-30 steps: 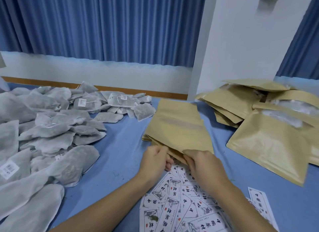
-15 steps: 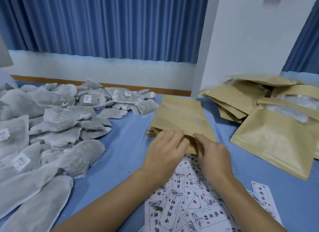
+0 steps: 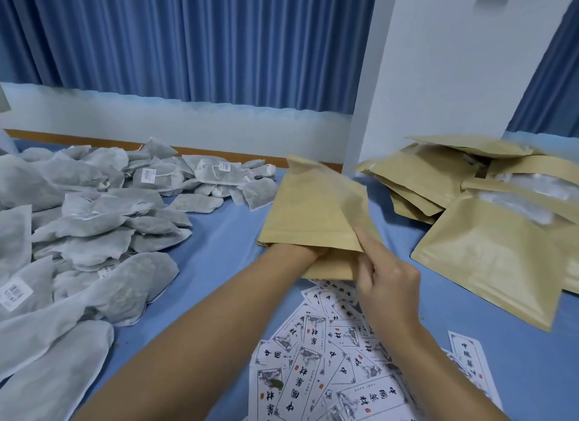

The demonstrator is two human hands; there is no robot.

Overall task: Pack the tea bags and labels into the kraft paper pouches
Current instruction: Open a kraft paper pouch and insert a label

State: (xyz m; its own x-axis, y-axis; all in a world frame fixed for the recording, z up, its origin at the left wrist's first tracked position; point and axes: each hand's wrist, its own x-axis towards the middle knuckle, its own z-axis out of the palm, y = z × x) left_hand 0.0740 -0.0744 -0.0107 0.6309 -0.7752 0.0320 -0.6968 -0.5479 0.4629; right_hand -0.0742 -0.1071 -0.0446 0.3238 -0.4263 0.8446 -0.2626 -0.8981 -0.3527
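- White printed labels (image 3: 329, 358) lie fanned and overlapping on the blue surface (image 3: 219, 264) nearest to me, between my two forearms. One more label (image 3: 470, 367) sits apart at the right.
- Just beyond them my right hand (image 3: 388, 282) pinches the near lip of a kraft pouch (image 3: 313, 207). The forefinger lies stretched along the upper panel, and the thumb and other fingers are curled at the edge.
- My left hand (image 3: 297, 253) is pushed into the pouch's mouth as far as the wrist. Its fingers are hidden by the paper, so I cannot tell whether they are curled or straight.
- The pouch itself is at the middle of the surface. Its mouth faces me and its far end is lifted and slightly blurred.
- Layered edges of more flat pouches (image 3: 260, 242) show beneath its left corner.
- To the left, a wide heap of grey mesh tea bags (image 3: 94, 232) runs from the near edge to the back of the surface. Some carry small white tags.
- To the right, well apart from the tea bags, is a loose pile of kraft pouches with clear windows (image 3: 488, 257). White contents show through the windows.
- At the back hangs a pleated blue curtain (image 3: 188, 44), with a white pillar (image 3: 454, 60) to its right.
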